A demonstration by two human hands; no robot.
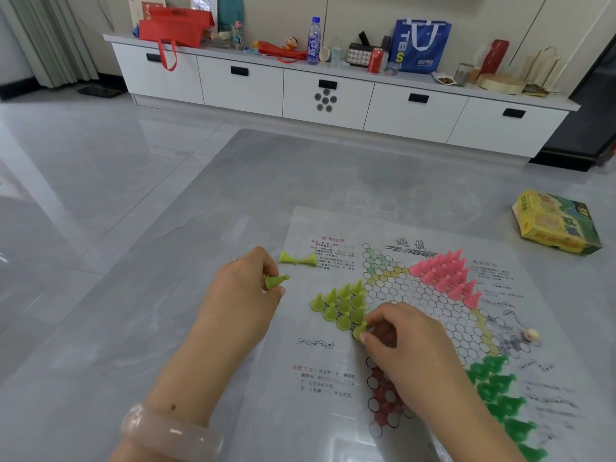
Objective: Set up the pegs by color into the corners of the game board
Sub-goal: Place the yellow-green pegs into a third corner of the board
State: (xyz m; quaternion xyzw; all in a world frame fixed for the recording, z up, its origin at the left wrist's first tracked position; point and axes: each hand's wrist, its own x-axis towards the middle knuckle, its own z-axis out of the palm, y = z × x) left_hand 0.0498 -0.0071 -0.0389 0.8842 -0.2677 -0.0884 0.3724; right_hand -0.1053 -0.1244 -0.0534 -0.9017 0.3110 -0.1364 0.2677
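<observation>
We note R hand point(396, 331) pinching a yellow-green peg point(360, 330) at the board point(333, 361) corner; L hand point(248, 285) grips a 2nd peg point(276, 281), off-board.

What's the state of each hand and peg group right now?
left hand: pinching one yellow-green peg, off the board
right hand: setting a peg at the yellow-green corner
yellow-green cluster: upright on the board
two loose pegs: lying down
pink pegs: corner filled
green pegs: standing in their corner
</observation>
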